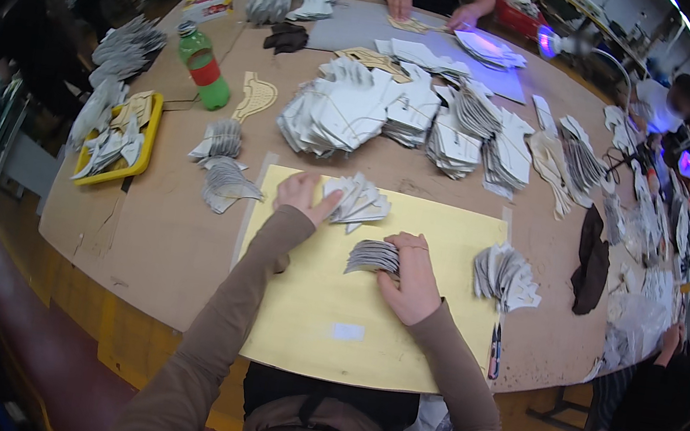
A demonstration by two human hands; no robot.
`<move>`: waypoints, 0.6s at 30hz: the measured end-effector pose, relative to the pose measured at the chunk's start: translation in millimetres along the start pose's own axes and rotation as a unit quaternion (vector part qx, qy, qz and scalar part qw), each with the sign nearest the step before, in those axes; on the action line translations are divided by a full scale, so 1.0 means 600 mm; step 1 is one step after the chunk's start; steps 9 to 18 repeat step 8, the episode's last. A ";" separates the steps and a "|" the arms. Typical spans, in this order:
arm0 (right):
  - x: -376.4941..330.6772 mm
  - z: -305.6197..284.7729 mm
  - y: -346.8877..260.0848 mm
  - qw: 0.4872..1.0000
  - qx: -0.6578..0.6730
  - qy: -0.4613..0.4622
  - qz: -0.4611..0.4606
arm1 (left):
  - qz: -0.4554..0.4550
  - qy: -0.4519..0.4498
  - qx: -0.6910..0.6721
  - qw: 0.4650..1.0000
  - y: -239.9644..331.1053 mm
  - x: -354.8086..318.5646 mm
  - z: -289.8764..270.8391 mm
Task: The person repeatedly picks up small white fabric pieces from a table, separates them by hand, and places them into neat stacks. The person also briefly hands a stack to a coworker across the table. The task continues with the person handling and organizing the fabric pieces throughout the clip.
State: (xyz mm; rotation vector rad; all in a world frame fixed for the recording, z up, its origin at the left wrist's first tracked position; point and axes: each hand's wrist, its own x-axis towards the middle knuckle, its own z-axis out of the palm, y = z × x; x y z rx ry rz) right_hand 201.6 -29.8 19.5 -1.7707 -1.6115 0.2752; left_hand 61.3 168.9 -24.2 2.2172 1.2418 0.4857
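My right hand (pixel 410 285) grips a small stack of curved grey cut pieces (pixel 372 256) by its right end, thumb at the near side and fingers at the far side. Ahead of it on the yellow board (pixel 295 319), a fanned stack of white-and-grey cut pieces (pixel 359 202) lies flat. At that stack's left edge is my left hand (pixel 305 198), its thumb apart from the bent fingers and nothing visibly gripped between them. Another fanned stack of grey-white pieces (pixel 502 276) lies over the board's right edge.
Large bundles of white pieces (pixel 337 113) stand beyond the board. To the left are a green bottle (pixel 204 72), a yellow tray (pixel 145 154) with pieces, and small grey stacks (pixel 226 184). A pen (pixel 496 353) and dark cloth (pixel 590 263) lie right. Someone works across the table.
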 end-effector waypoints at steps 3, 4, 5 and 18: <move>0.000 -0.001 0.003 1.000 0.010 -0.017 0.007 | 0.031 -0.063 -0.021 0.997 0.022 -0.020 -0.002; 0.000 -0.003 0.005 1.000 0.011 -0.023 0.004 | 0.038 -0.067 -0.025 0.997 0.029 -0.025 -0.001; 0.000 -0.004 0.005 1.000 0.012 -0.027 0.001 | 0.046 -0.072 -0.028 0.996 0.035 -0.029 0.003; 0.004 -0.009 -0.006 0.998 0.026 -0.055 -0.015 | 0.067 -0.054 -0.052 0.995 0.035 -0.031 0.021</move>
